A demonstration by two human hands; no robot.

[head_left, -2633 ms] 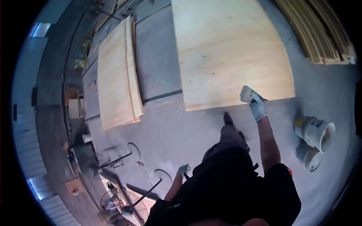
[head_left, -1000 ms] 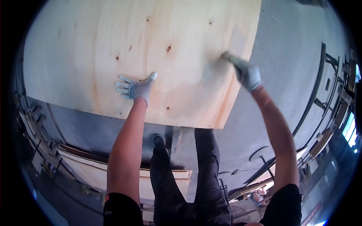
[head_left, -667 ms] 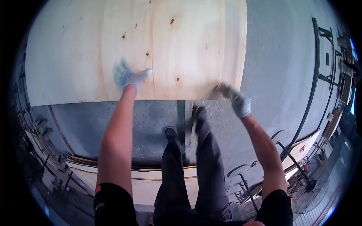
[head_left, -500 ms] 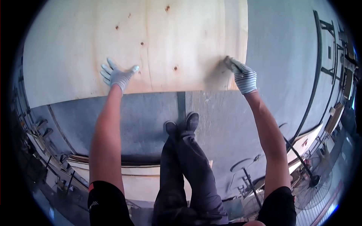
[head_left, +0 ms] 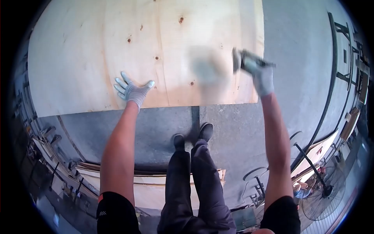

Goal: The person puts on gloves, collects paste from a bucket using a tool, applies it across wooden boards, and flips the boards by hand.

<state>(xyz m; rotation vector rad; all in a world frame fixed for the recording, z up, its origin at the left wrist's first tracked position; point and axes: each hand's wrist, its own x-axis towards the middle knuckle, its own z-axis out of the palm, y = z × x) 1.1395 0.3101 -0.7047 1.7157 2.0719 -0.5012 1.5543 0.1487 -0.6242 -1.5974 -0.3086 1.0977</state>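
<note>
A large pale plywood sheet (head_left: 128,58) with brown knots fills the upper part of the head view. My left hand (head_left: 133,90), in a light striped glove, lies on the sheet near its front edge with fingers spread. Near the right edge of the sheet, my gloved right hand (head_left: 261,76) grips a broad-headed hand tool (head_left: 236,60). Motion blurs this tool, which resembles a scraper; its exact kind is unclear. Whether it touches the wood I cannot tell. A blurred, ghost-like smear shows on the sheet to its left.
Grey floor (head_left: 296,50) surrounds the sheet, and my shoes (head_left: 206,132) stand just short of its front edge. Stacked boards (head_left: 156,189) lie behind my legs. A caged fan (head_left: 326,191) is at lower right; a dark metal rail (head_left: 331,70) runs along the right.
My right hand has turned, and the tool now shows more fully beside the sheet's right edge. The view has shifted slightly, while my left hand keeps its place on the wood.
</note>
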